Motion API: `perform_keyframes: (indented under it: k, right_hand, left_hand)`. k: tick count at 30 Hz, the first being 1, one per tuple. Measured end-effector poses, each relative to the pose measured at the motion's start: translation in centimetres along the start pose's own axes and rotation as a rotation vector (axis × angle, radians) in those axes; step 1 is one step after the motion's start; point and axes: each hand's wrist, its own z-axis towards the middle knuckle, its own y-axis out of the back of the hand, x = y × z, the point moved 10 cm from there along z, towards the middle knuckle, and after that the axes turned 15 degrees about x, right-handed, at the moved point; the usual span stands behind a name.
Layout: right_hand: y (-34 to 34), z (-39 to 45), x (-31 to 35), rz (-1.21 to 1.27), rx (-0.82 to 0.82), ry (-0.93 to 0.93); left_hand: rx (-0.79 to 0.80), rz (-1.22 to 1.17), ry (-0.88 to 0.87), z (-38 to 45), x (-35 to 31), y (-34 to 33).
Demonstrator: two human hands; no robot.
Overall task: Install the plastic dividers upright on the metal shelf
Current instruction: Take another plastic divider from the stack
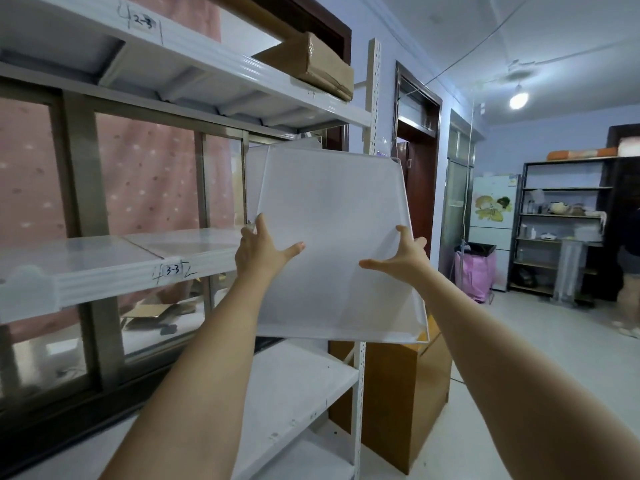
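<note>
The white metal shelf (pixel 114 271), marked "3-3", is seen at 9 o'clock. The left hand (pixel 258 249) is placed on the left edge of the plastic divider (pixel 334 237), with the thumb spread over its front face. The divider is held up at the centre, tilted a little, in front of the shelf's right end post (pixel 372 91). Its right edge is gripped by the right hand (pixel 403 258), thumb spread too. A dark rack (pixel 561 230) is seen at 3 o'clock.
</note>
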Motion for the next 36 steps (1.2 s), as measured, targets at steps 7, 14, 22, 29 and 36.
perform_keyframes:
  k: [7,14,22,29,36]
  right_hand:
    - [2.4,5.5,-2.5,-0.044,0.034,0.036]
    - [1.6,9.8,-3.5,-0.028,0.079,0.114]
    - [-2.4,15.9,-0.7,0.054,0.15,0.242]
    - [-2.9,21.3,4.1,0.081,0.123,0.364]
    - [-3.9,24.9,7.6,0.092,0.128,0.459]
  left_hand:
    - [-0.029,-0.008,0.063,3.1,-1.8,-3.9]
    - [-0.115,0.013,0.127,4.5,-1.7,-5.6]
    - [-0.22,0.084,0.213,7.6,0.9,-3.2]
    - [-0.318,0.129,0.216,11.9,1.8,0.4]
    - [-0.366,0.156,0.272,13.9,3.7,2.3]
